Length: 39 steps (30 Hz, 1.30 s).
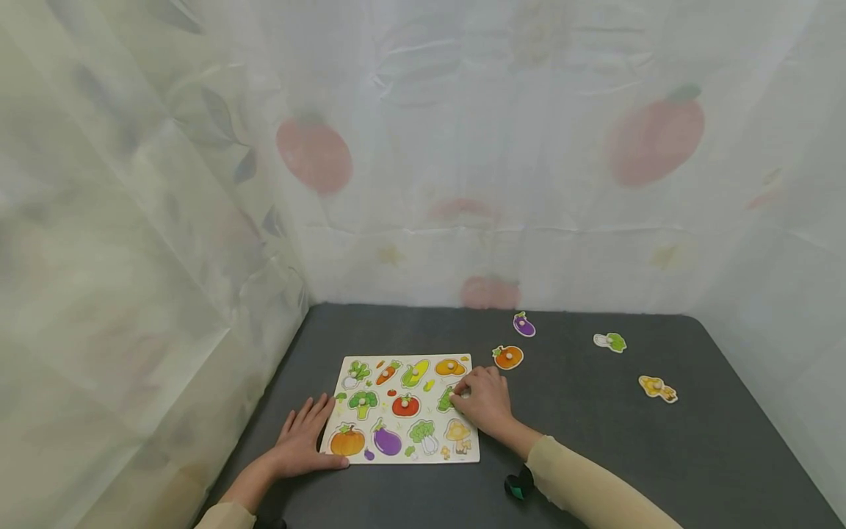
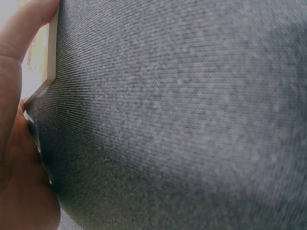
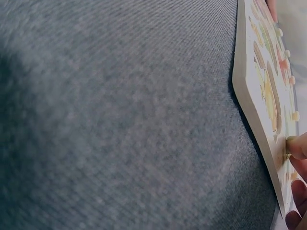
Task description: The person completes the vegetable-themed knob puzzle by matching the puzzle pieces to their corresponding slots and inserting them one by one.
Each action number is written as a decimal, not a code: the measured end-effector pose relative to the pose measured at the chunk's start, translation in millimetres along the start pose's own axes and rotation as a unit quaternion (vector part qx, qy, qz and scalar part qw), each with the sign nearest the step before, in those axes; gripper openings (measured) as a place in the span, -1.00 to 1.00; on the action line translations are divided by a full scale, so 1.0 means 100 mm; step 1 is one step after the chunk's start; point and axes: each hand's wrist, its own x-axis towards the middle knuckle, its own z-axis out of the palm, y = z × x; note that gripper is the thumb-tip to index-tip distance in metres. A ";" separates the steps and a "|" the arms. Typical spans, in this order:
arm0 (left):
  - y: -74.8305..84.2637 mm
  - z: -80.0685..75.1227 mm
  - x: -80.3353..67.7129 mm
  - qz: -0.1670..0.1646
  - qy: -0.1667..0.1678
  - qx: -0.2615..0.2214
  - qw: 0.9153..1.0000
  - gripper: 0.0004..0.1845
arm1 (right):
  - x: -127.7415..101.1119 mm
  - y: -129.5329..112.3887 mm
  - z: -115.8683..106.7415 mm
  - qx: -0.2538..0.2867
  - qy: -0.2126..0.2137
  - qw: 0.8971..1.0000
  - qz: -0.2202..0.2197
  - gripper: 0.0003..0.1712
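Right hand (image 1: 485, 402) rests on the right part of the puzzle board (image 1: 403, 408), fingers curled and pinching the knob of a green piece (image 1: 446, 399) seated in the board's middle row. Left hand (image 1: 304, 439) lies flat on the grey tabletop (image 1: 595, 441), fingers straight and spread, thumb pressed against the board's near left corner; the left wrist view shows the thumb (image 2: 21, 28) touching the board edge (image 2: 50, 57).

The board lies on the left half of the tabletop, near the person. Seated pieces include a pumpkin (image 1: 346, 441), an eggplant (image 1: 387, 441) and a tomato (image 1: 405, 405).

Four loose pieces lie on the tabletop, off the board:
- an orange piece (image 1: 507, 357), just beyond the right hand;
- a purple eggplant piece (image 1: 524, 325), farther back;
- a white-and-green piece (image 1: 610, 342), far right;
- a yellow piece (image 1: 657, 388), right, well apart from the board.
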 end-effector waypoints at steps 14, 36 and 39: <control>0.02 -0.02 -0.01 -0.007 -0.007 0.008 1.000 0.39 | 0.01 0.17 -0.10 0.020 -0.047 0.997 -0.061 -0.90; 0.03 -0.02 -0.02 -0.006 -0.004 0.005 1.000 0.39 | 0.33 1.11 -0.74 -0.012 0.031 0.999 0.017 -0.68; 0.04 -0.01 -0.02 -0.007 -0.003 0.006 1.000 0.40 | 0.36 1.18 -0.77 -0.013 0.020 0.999 0.023 -0.67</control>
